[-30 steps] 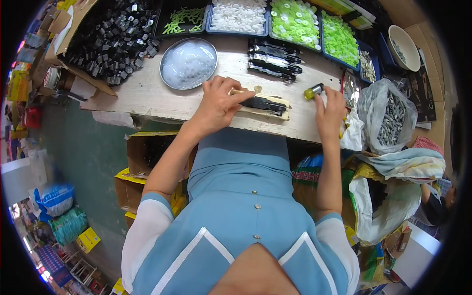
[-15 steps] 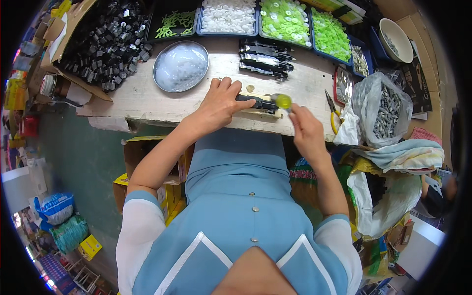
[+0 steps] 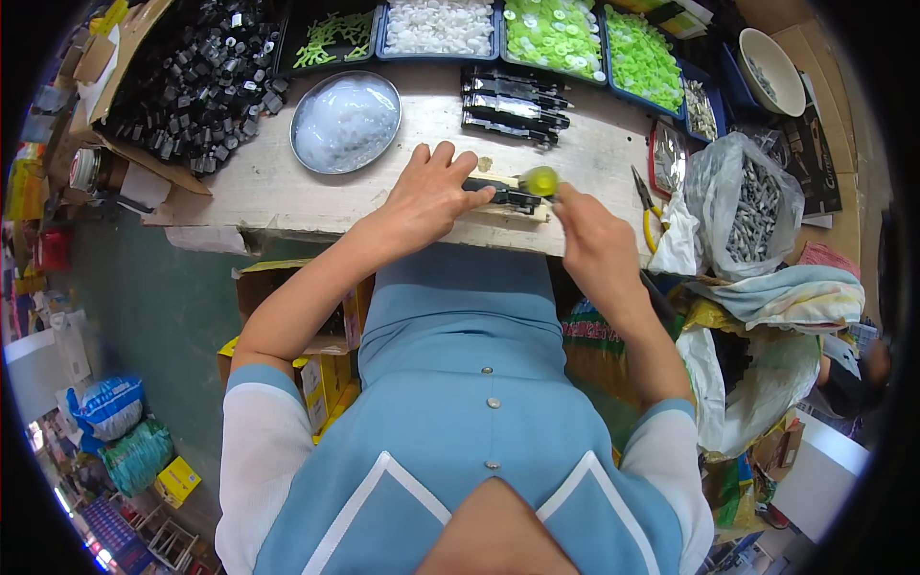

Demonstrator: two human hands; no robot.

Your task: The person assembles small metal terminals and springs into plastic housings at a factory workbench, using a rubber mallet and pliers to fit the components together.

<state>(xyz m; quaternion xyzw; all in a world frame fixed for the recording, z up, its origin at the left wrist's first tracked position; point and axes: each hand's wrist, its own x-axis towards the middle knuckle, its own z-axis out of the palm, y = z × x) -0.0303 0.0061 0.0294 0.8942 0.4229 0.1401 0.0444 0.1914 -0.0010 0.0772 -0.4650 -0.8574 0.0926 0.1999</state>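
Observation:
My left hand [image 3: 430, 198] presses down on a long black plastic part [image 3: 515, 198], its thumb along the top and its fingers bent over the far side. That part lies in a pale wooden block [image 3: 527, 214] at the table's front edge. In my right hand [image 3: 596, 235] is a small hammer [image 3: 540, 181] with a yellow-green head, slightly blurred. Its head hangs over the right end of the black part; whether they touch I cannot tell. The handle is mostly hidden by my fingers. Behind the block, several similar black parts [image 3: 516, 107] lie in a row.
A round metal dish [image 3: 391, 142] with whitish contents stands left. Trays of white pieces [image 3: 439, 29] and green pieces [image 3: 551, 38] line the back. Pliers [image 3: 653, 211] and a bag of metal pieces [image 3: 757, 216] lie right. A carton [image 3: 196, 96] of black pieces stands far left.
My right hand has brought the hammer a little left and away from me, its head now higher in the picture. My left hand stays on the black part; the whole view has shifted slightly.

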